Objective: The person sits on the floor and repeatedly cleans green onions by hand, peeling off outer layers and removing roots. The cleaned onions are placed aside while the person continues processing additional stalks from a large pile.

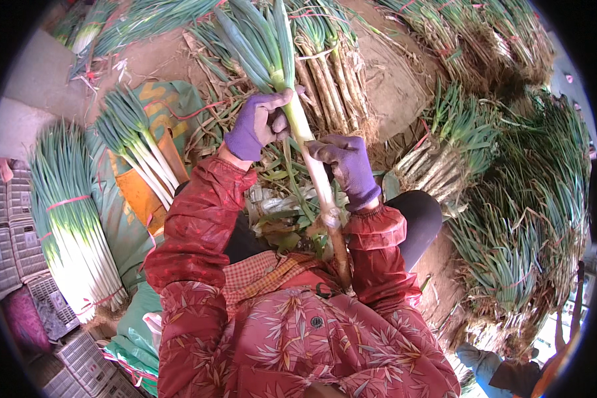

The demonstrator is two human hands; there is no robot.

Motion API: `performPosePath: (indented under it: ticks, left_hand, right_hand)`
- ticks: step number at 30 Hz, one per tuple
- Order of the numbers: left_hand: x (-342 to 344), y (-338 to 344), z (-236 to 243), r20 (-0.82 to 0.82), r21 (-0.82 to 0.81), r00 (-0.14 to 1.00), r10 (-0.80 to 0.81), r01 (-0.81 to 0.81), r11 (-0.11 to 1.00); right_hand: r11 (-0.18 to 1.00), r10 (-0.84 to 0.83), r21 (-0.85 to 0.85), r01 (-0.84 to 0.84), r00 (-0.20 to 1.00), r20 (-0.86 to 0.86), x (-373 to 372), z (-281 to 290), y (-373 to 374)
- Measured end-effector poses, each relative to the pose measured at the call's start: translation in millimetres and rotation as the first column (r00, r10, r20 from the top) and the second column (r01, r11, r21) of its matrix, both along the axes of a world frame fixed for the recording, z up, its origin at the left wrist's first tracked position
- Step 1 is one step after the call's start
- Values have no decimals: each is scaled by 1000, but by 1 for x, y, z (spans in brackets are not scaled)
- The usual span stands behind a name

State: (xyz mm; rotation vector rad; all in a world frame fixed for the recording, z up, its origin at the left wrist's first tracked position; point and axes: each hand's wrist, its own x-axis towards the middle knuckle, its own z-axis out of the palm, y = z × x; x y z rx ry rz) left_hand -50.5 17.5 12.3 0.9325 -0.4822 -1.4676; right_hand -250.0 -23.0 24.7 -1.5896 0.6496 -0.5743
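A large green onion slants across my lap, its leaves pointing away from me and its brown lower end near my body. My left hand, in a purple glove, is closed round the stalk just below the leaves. Lower down, my right hand, gloved the same, has its fingertips closed against the pale shaft. The upper shaft looks clean and white, while a ragged outer skin bunches above the brown part. Peeled leaves and skins lie beneath it, between my knees.
A clean, tied onion bundle stands left, beside several loose cleaned onions on green and orange sacking. Unpeeled bundles lie ahead and right. A big onion heap fills the far right. Plastic crates stack at left.
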Motion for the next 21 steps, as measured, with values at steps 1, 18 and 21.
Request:
performPosePath:
  ticks: [1,18,21]
  left_hand:
    - [2,0,-2,-26,-12,1000,-11,10,1000]
    - [-9,-11,-13,-39,-23,999,5,-6,1000]
    - [-8,-11,0,34,-55,999,-18,19,998]
  right_hand:
    - [967,47,-250,-45,999,2,0,-1,-2]
    - [944,-317,79,320,947,-49,-72,-5,63]
    - [837,-184,524,156,983,0,-49,-15,63]
